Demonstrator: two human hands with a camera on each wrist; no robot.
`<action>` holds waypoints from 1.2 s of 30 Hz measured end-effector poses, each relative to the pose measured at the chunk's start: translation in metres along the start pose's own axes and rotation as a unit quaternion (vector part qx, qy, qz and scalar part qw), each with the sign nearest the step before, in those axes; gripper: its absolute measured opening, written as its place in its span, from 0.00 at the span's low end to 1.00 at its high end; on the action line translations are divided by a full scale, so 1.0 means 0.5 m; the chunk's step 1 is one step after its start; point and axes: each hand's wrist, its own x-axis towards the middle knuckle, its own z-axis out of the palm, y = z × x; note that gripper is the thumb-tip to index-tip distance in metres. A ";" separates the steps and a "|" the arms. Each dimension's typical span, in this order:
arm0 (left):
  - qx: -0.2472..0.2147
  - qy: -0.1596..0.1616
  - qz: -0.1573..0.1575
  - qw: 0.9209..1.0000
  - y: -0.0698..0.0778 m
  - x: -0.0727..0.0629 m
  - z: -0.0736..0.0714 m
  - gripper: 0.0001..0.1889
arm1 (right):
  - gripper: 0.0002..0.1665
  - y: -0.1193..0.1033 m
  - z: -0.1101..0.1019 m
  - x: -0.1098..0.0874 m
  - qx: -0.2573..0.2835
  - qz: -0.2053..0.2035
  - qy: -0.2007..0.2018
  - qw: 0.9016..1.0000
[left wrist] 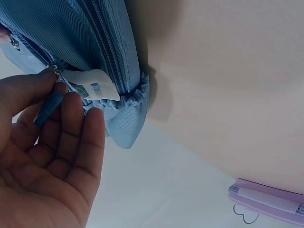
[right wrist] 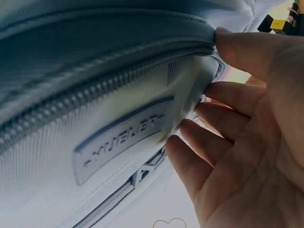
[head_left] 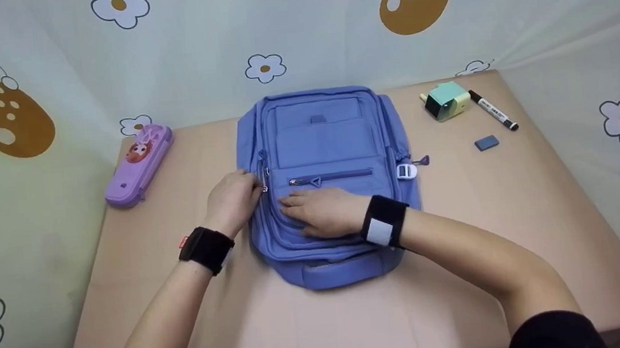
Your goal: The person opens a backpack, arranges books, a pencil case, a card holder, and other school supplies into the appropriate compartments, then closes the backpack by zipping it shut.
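A blue backpack (head_left: 320,138) lies on the table with its front pockets facing up and its top handle (head_left: 343,272) toward the person. At the bag's left side, the left hand (head_left: 234,202) pinches a zipper pull (left wrist: 48,108) between thumb and index finger. The zipper beside it runs along the bag's edge in the left wrist view. On the lower front pocket rests the right hand (head_left: 327,212), its fingers extended and touching the fabric. In the right wrist view, a raised-letter label (right wrist: 124,138) and a zipper show beside those fingers.
A purple pencil case (head_left: 139,166) sits at the table's back left. On the right are a green and yellow pencil sharpener (head_left: 446,101), a black and white marker (head_left: 493,110) and a small blue-grey eraser (head_left: 486,143). A patterned cloth hangs behind the table.
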 end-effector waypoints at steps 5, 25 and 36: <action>-0.008 -0.007 -0.004 1.000 0.000 -0.006 -0.006 0.04 | 0.41 -0.003 -0.004 0.002 -0.001 0.003 -0.016 1.000; 0.027 -0.026 0.009 0.999 0.032 -0.059 -0.028 0.04 | 0.39 -0.004 -0.007 0.005 0.012 -0.001 -0.019 1.000; -0.008 -0.012 0.002 1.000 0.038 -0.076 -0.028 0.03 | 0.39 -0.005 -0.010 0.000 0.012 0.002 -0.014 1.000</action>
